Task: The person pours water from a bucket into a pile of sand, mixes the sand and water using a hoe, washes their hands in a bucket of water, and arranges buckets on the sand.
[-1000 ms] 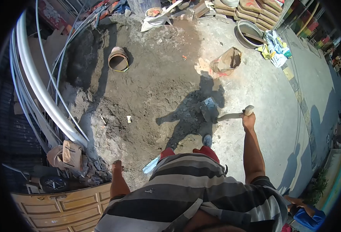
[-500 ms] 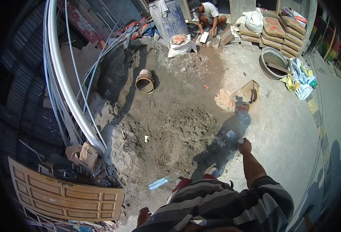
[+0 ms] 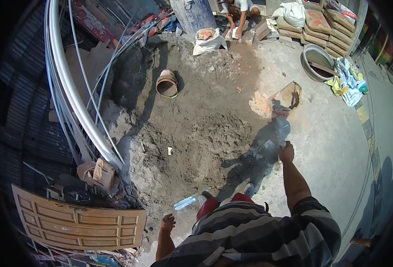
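My right hand (image 3: 287, 152) is held out over the concrete at the right, its fingers closed. What they hold, if anything, is hidden; in front of it is a pale, see-through shape (image 3: 282, 128) within my shadow. My left hand (image 3: 168, 222) hangs low beside my striped shirt, fingers loosely curled and apart, with nothing visible in it. A clear, bluish plastic bottle (image 3: 185, 203) lies near my feet. Ahead spreads a rough heap of grey mortar mix (image 3: 218, 138). Beyond it a bucket (image 3: 166, 84) lies tipped, its mouth facing me.
A torn paper sack (image 3: 287, 99) lies on the concrete. Farther right are a round basin (image 3: 316, 62) and stacked cement bags (image 3: 316, 29). A person (image 3: 239, 18) crouches at the back by some bricks. Long pipes (image 3: 74, 95) and a wooden door panel (image 3: 78, 220) line the left.
My left hand has swung up and forward into fuller view. My right hand has shifted slightly forward. The view has tilted down, and the crouching person's hands have come together over a pale block.
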### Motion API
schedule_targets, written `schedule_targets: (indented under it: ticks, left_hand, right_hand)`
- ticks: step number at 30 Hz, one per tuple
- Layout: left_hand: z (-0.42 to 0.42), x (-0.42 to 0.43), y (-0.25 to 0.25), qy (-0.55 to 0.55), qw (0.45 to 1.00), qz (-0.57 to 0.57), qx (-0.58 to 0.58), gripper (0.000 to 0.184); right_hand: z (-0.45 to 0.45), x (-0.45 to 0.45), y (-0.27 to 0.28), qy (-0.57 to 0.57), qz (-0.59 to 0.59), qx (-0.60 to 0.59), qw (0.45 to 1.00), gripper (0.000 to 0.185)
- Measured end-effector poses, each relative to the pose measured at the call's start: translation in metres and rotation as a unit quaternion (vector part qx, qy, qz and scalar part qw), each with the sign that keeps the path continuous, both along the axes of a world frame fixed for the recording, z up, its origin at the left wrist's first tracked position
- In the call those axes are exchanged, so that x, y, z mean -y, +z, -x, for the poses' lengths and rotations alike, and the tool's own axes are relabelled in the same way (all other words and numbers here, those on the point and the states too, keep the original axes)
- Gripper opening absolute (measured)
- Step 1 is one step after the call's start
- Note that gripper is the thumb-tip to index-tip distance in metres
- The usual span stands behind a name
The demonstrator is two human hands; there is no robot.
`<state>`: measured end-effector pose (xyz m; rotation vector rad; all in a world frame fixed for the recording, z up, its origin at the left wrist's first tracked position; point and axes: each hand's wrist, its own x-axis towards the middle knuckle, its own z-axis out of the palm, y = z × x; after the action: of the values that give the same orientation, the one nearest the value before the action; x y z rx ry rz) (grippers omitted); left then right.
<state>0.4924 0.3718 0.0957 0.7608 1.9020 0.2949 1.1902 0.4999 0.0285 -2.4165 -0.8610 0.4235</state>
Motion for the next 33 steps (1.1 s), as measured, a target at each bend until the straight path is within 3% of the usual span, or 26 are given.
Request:
schedule_targets:
  ticks: [4,7,9,10,11,14,15,16,18,22,25,27,28,30,33]
  left_hand:
    - [0.050,0.006,-0.017,0.004,1.000,0.019,-0.005,0.047]
    - [0.097,0.006,-0.032,0.057,0.995,0.079,0.035,0.043]
    - [0.148,0.004,-0.053,0.045,0.990,0.037,0.126,0.042]
    - [0.179,-0.001,-0.060,0.063,0.972,0.031,0.225,0.041]
    - [0.197,-0.001,-0.081,0.013,0.996,0.073,0.057,0.041]
    - [0.209,-0.038,-0.037,0.052,0.997,0.054,0.000,0.037]
    - [0.232,-0.051,-0.053,0.120,0.991,0.048,0.025,0.037]
    - [0.238,-0.065,-0.050,0.139,0.988,0.064,0.003,0.032]
    - [0.246,-0.080,-0.038,0.144,0.987,0.067,0.017,0.021]
    - [0.248,-0.125,-0.043,0.053,0.997,0.048,-0.008,0.037]
    - [0.227,-0.151,-0.040,0.086,0.994,0.027,0.061,0.046]
    - [0.188,-0.155,-0.029,0.067,0.997,0.000,0.031,0.052]
    - [0.178,-0.155,-0.033,0.051,0.998,-0.004,0.043,0.052]
    - [0.149,-0.152,-0.037,0.039,0.998,0.002,0.042,0.049]
    - [0.115,-0.142,-0.039,0.015,0.999,0.025,0.040,0.046]
  right_hand:
    - [0.025,-0.001,0.021,-0.032,0.032,0.010,0.999,0.043]
    - [0.059,0.005,0.027,-0.093,0.082,-0.011,0.992,0.062]
    - [0.090,0.015,0.023,-0.140,0.072,-0.022,0.987,0.057]
    - [0.104,0.021,0.018,-0.151,0.072,-0.044,0.985,0.053]
    - [0.119,0.029,0.001,-0.155,0.063,-0.023,0.986,0.050]
    - [0.167,0.044,-0.017,-0.215,0.101,-0.051,0.970,0.050]
    - [0.171,0.048,-0.046,-0.219,0.094,-0.070,0.969,0.051]
    - [0.174,0.053,-0.067,-0.219,0.091,-0.091,0.967,0.052]
    - [0.198,0.046,-0.013,-0.305,0.043,-0.358,0.881,0.052]
    - [0.199,0.049,-0.007,-0.335,0.031,-0.427,0.839,0.043]
    - [0.178,0.058,-0.007,-0.307,-0.007,-0.472,0.826,0.032]
    - [0.163,0.056,-0.005,-0.307,-0.049,-0.525,0.793,0.032]
    - [0.164,0.051,0.011,-0.320,-0.075,-0.534,0.779,0.032]
    - [0.145,0.041,-0.009,-0.319,-0.010,-0.502,0.804,0.037]
    - [0.124,0.026,-0.019,-0.302,-0.037,-0.523,0.796,0.034]
